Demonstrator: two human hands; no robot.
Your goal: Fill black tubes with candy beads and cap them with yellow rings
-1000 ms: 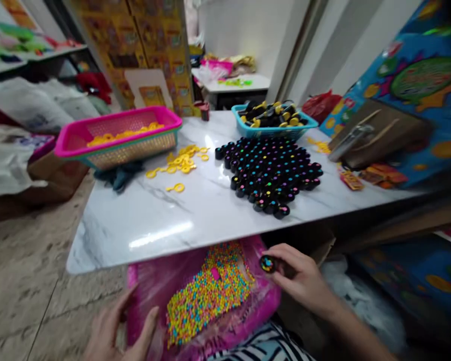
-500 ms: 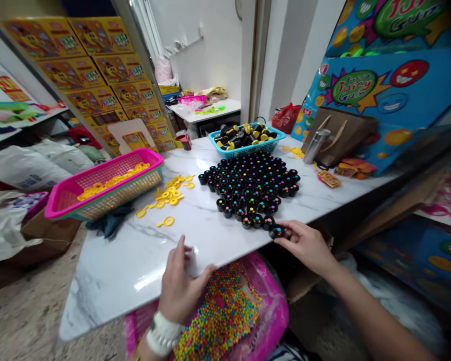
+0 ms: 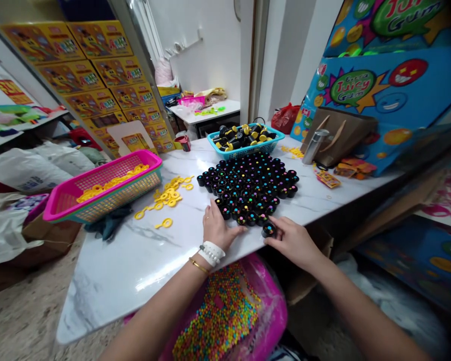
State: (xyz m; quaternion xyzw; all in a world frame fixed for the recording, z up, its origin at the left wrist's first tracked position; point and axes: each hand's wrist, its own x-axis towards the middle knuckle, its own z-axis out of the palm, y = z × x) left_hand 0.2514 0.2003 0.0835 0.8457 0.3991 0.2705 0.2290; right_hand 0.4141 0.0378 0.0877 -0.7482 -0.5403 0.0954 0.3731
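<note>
Many small round black containers (image 3: 248, 183) stand packed together on the white table, with coloured candy balls showing in their tops. My left hand (image 3: 218, 228) lies at the front left edge of this group, thumb and fingers spread, seemingly against the nearest ones. Between the thumb and fingers of my right hand (image 3: 291, 241) is one black container (image 3: 269, 230), upright near the table's front edge and just right of the group. Below the edge, a pink tub (image 3: 280, 296) holds loose candy balls (image 3: 225, 306) in many colours.
Yellow ring-shaped pieces (image 3: 169, 193) lie left of the group, beside a pink and teal basket (image 3: 156, 173) with more of them. Behind stands a blue basket (image 3: 244, 150) of black and yellow pieces. A metal flask (image 3: 315, 146) and a brown paper bag (image 3: 346, 133) stand right.
My left hand has moved from over the tub up and right to the group's front edge. The right hand, still holding a container, has shifted slightly left.
</note>
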